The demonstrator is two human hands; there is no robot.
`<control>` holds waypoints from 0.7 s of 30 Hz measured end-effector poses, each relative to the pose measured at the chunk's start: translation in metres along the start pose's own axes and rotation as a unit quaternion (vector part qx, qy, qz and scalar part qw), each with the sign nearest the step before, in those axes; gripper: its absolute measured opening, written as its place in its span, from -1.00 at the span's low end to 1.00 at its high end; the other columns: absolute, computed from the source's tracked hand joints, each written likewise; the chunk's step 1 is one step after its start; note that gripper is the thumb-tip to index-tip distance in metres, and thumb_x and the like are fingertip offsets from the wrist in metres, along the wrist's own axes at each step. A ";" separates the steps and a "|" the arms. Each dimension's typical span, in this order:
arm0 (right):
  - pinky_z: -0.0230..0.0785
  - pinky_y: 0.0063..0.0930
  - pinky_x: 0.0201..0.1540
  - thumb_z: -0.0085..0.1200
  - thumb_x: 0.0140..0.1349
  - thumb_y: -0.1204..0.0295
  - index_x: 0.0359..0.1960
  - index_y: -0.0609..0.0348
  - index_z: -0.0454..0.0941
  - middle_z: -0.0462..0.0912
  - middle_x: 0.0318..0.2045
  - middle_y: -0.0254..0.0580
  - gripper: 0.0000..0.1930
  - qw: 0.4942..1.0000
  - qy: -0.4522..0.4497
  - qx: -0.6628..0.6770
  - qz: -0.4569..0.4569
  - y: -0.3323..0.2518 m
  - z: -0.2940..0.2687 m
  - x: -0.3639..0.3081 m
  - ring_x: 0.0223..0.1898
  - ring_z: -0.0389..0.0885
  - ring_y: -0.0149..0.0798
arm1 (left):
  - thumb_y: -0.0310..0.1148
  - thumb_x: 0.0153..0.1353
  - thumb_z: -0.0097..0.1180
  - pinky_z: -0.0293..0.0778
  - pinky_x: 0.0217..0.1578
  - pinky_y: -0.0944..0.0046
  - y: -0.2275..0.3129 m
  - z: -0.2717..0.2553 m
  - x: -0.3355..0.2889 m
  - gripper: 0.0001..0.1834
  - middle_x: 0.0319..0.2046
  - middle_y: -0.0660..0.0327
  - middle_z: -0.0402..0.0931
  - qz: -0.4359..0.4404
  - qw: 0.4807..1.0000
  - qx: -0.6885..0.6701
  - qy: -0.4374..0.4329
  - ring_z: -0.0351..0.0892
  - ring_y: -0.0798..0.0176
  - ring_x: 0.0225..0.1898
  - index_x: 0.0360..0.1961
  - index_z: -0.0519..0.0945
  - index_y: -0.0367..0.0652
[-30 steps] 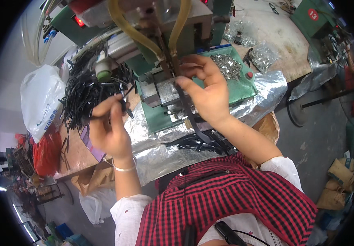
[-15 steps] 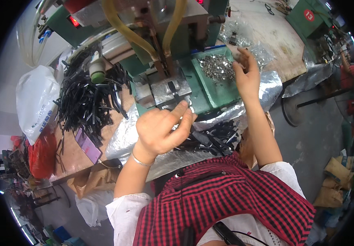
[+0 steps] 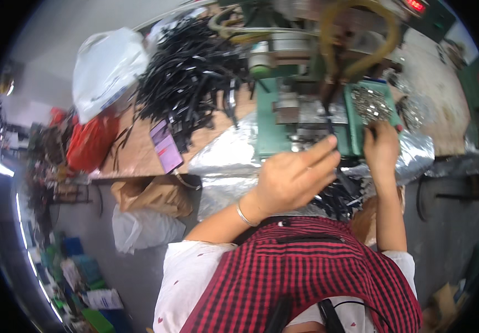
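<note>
Where discernible, note blue print on white plastic bag [image 3: 106,64], blurred; red digits on display [image 3: 415,5], upper right. Left hand [image 3: 289,180]: grip together on black strip [image 3: 330,126], by metal block [image 3: 312,111] on green press base [image 3: 268,130]. Right hand [image 3: 382,152]: at near edge of green tray [image 3: 357,136] bearing metal pieces [image 3: 371,105]; grip state hidden, cannot tell. Wooden desk [image 3: 131,147], partly foil-covered; lit pink-screened phone [image 3: 166,150] and heap of dark strips [image 3: 184,77] at left. Red bag [image 3: 92,141] beside white one. Brown paper bag [image 3: 167,197] under desk edge; grey floor [image 3: 445,233] below.
</note>
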State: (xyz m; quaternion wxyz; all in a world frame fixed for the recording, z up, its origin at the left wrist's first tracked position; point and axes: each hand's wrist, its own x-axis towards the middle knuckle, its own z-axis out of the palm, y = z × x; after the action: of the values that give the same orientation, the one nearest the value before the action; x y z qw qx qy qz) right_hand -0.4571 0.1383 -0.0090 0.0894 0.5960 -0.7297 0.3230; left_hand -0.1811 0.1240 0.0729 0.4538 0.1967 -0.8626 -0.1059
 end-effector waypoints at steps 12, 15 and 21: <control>0.53 -0.24 0.00 0.16 0.35 0.51 -0.06 0.20 0.72 0.75 -0.15 -0.03 -0.81 0.986 0.045 0.155 0.028 -0.004 0.012 0.026 -0.11 0.73 0.00 | -0.03 0.11 0.44 0.53 -0.21 0.02 -0.165 -0.042 -0.025 -0.64 -0.29 0.15 0.58 -0.291 0.826 0.476 -0.078 0.58 -0.01 -0.16 -0.37 0.73 -0.12; 0.53 -0.32 0.06 0.17 0.40 0.45 -0.01 0.20 0.73 0.78 -0.09 -0.02 -0.79 0.979 0.020 0.174 0.103 0.002 0.006 0.020 -0.06 0.75 -0.08 | -0.09 0.04 0.46 0.50 -0.15 -0.01 -0.208 -0.004 -0.066 -0.59 -0.20 0.13 0.57 -0.289 0.820 0.492 -0.047 0.55 -0.03 -0.08 -0.21 0.75 -0.18; 0.51 -0.34 0.07 0.22 0.35 0.49 -0.09 0.26 0.75 0.79 -0.15 -0.07 -0.83 0.985 0.058 0.093 0.130 0.040 -0.033 -0.030 -0.11 0.74 -0.15 | -0.20 0.21 0.32 0.53 -0.12 0.01 -0.189 -0.022 -0.063 -0.74 -0.25 0.11 0.66 -0.303 0.855 0.420 -0.033 0.59 -0.05 -0.15 -0.21 0.81 -0.16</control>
State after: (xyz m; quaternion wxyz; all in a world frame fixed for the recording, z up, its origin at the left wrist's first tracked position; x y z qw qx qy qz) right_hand -0.4946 0.1850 -0.0142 0.0331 0.4818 -0.7615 0.4322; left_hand -0.0846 -0.0185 -0.0293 0.2447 0.6170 -0.7370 0.1276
